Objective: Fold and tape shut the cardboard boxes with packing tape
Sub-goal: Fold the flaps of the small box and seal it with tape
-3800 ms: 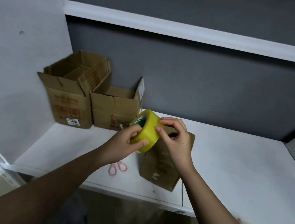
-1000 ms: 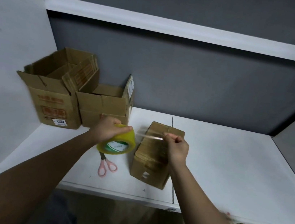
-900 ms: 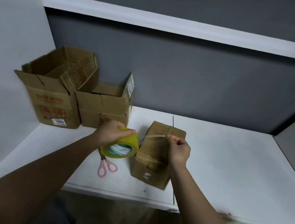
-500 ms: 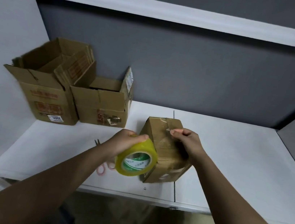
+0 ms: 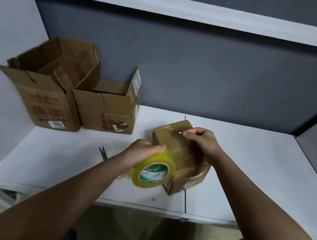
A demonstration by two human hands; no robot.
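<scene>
While right hand [image 5: 203, 141] pinches free tape end onto far top edge of small box [image 5: 180, 159], left hand [image 5: 140, 154] grips yellow tape roll [image 5: 152, 172] at near side; box sits mid-surface [image 5: 258, 174], flaps folded. Step in hand: laying strip along top seam, apparently, as clear tape is hard to see. Next: press strip flat, cut with scissors [image 5: 103, 153] just left. Two open boxes [image 5: 65, 94] wait at back left.

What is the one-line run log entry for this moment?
left hand: grips tape roll | right hand: pinches tape end on small box | scissors: on shelf
</scene>
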